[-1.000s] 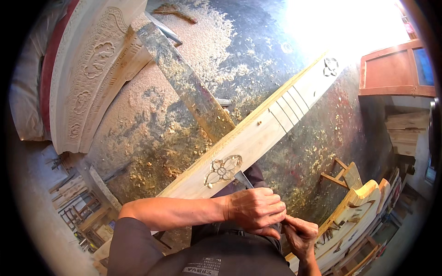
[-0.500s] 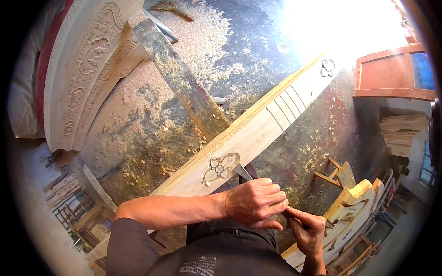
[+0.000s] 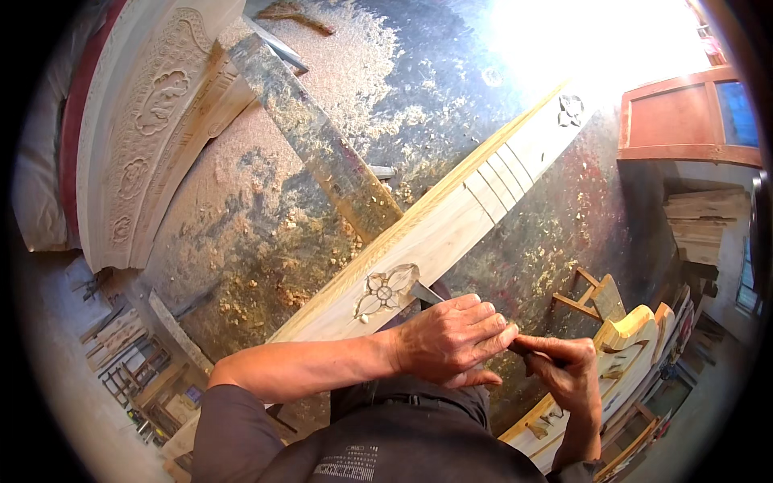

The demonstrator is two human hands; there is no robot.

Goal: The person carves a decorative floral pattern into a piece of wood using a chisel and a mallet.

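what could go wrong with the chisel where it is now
The chisel could slip and gouge the carved flower, as its tip is right at the carving's edge. The left hand, bare and gripping near the blade, might get nicked if it slid forward.

Floor: dark workshop ground [image 3: 439,105] spreads beyond the fingers [image 3: 488,328], pale sawdust [image 3: 346,88] blanketing it toward the far left.
Light: white glare [image 3: 555,40] floods the space farthest ahead of the fingers, slightly right.
Stool: a small wooden stool [image 3: 609,298] stands just right of the fingers and a little beyond.
Panel: red-brown framed woodwork with a blue pane [image 3: 737,111] sits far off, ahead and right of the fingers.
Boards: rough planks [image 3: 699,229] are stacked well right of the fingers.
Clutter: wooden frames [image 3: 121,386] crowd the far left of the fingers.
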